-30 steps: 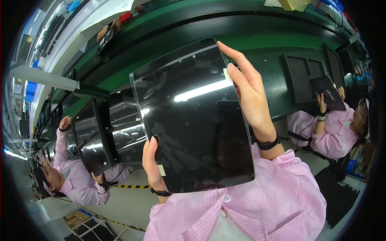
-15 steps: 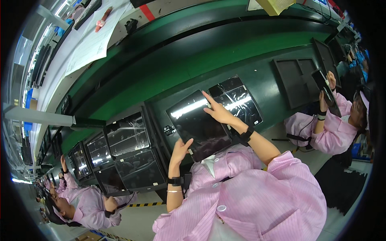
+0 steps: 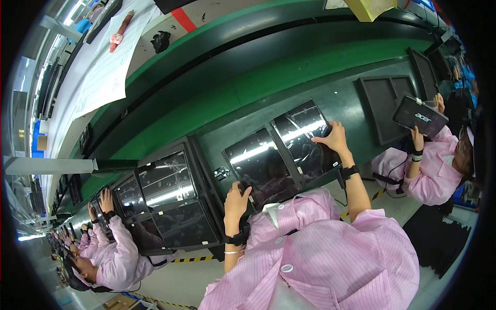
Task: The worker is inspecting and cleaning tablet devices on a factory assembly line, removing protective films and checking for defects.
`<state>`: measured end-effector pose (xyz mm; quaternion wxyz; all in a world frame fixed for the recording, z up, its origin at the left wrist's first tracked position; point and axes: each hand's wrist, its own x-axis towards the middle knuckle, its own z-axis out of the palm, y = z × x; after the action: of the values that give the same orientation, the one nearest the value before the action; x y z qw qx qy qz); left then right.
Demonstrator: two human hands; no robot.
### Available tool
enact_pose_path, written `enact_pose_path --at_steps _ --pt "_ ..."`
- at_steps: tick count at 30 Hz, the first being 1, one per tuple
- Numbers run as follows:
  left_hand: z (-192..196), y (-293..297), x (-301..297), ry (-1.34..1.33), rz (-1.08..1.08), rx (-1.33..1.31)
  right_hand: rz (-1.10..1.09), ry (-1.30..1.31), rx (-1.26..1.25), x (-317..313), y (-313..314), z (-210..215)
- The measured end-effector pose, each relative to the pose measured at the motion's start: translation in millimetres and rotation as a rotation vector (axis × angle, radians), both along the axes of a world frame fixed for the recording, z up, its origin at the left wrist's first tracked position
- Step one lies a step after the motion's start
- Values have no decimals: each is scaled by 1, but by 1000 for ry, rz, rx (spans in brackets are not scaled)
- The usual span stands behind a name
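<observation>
2 panels are touched on the bench (image 3: 345,116): the left panel (image 3: 261,168) at 8 o'clock by the half-curled left hand (image 3: 236,204), the right panel (image 3: 302,137) at 2 by the right hand (image 3: 335,138), now shifted across, thumb spread; neither grip can be told.

Curled fingertips of the left hand (image 3: 236,202) are hidden at the edge of the left panel (image 3: 264,171), and whether they reach beneath it cannot be told. The lower fingers of the right hand (image 3: 336,139) are partly out of sight beside the right panel (image 3: 304,135). Bright reflected light masks a strip across both panels. A small patterned object (image 3: 221,173) (too small to identify) lies near the left panel. The upper edge crops a yellow box (image 3: 371,8); the lower edge cuts off the wearer's pink shirt (image 3: 336,258). Marks on a white sheet (image 3: 103,77) are illegible, and distant workers (image 3: 89,240) at left blur together.
</observation>
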<state>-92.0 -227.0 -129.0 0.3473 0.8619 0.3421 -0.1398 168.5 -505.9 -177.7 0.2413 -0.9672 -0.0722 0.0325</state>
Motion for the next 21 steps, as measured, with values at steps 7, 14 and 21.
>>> enact_pose_path --at_steps 7,14,21 --pt "50 6 12 -117 -22 108 9 23 293 18 -32 8" --pt "148 -17 49 -802 -251 87 57 -105 420 -94 46 150" --pt "163 -50 56 -1253 -181 -30 539 -482 474 -157 66 193"
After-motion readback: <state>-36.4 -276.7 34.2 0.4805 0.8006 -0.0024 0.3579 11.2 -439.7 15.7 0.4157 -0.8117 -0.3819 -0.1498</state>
